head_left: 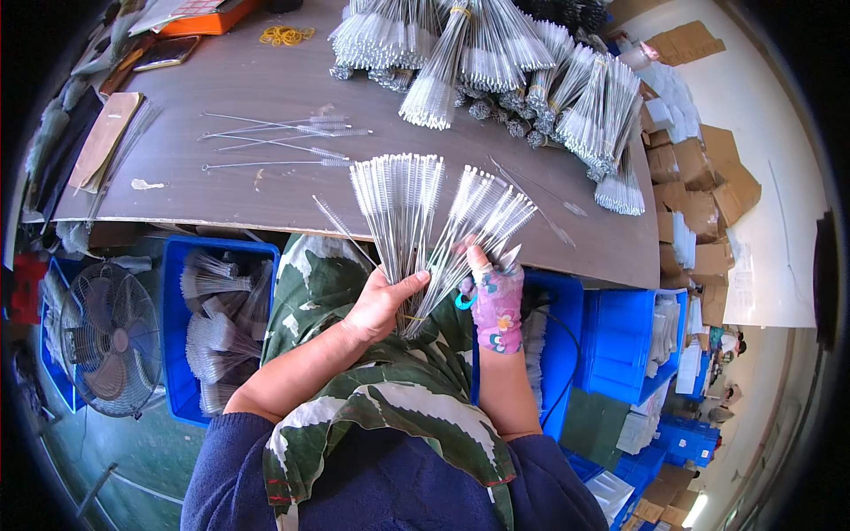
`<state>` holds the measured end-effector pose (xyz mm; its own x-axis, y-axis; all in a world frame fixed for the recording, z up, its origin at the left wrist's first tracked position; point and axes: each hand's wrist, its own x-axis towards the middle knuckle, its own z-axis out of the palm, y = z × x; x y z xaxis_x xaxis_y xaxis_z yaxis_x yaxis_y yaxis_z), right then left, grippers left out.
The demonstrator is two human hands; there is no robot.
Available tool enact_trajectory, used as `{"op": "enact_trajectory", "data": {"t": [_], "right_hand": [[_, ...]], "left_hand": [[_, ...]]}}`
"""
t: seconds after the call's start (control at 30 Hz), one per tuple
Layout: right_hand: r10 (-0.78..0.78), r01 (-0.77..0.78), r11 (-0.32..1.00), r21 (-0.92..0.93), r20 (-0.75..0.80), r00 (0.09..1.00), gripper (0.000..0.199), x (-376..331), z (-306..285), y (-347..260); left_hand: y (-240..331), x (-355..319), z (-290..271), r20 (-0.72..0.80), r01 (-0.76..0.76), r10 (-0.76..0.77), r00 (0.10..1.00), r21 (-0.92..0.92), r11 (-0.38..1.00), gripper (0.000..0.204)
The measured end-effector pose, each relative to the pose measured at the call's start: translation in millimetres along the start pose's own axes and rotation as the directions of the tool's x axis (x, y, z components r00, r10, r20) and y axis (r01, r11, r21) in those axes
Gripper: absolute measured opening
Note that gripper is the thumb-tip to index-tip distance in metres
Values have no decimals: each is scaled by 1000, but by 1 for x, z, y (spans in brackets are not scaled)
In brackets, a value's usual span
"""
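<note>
A bundle of thin wire straw brushes with white bristle ends fans out over my lap, its bristles pointing away from me. My left hand is closed around the lower wire stems, where a yellow rubber band shows. My right hand, in a pink flowered fingerless glove, pinches the right part of the fan, which stands apart from the left part. A turquoise ring-shaped piece sits by its fingers. Beyond the fan, several loose brushes lie on the brown table.
Large banded brush bundles are heaped at the table's far right. Yellow rubber bands and a phone lie at the far left. Blue bins with brushes stand at both sides of my lap, and a fan at the left.
</note>
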<state>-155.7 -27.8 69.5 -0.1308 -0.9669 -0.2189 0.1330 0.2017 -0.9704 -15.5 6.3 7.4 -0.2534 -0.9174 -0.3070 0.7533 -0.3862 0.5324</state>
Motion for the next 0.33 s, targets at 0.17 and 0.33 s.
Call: {"op": "enact_trajectory", "data": {"t": [0.17,0.33], "right_hand": [[-11,12,1000,25,-38,999,18,-2,-4,0],[26,-23,997,68,-37,999,24,1,-11,6]], "left_hand": [[-4,5,-9,-7,23,-23,1000,-50,998,28],[-5,6,-7,36,25,-24,999,-19,1000,28]]}}
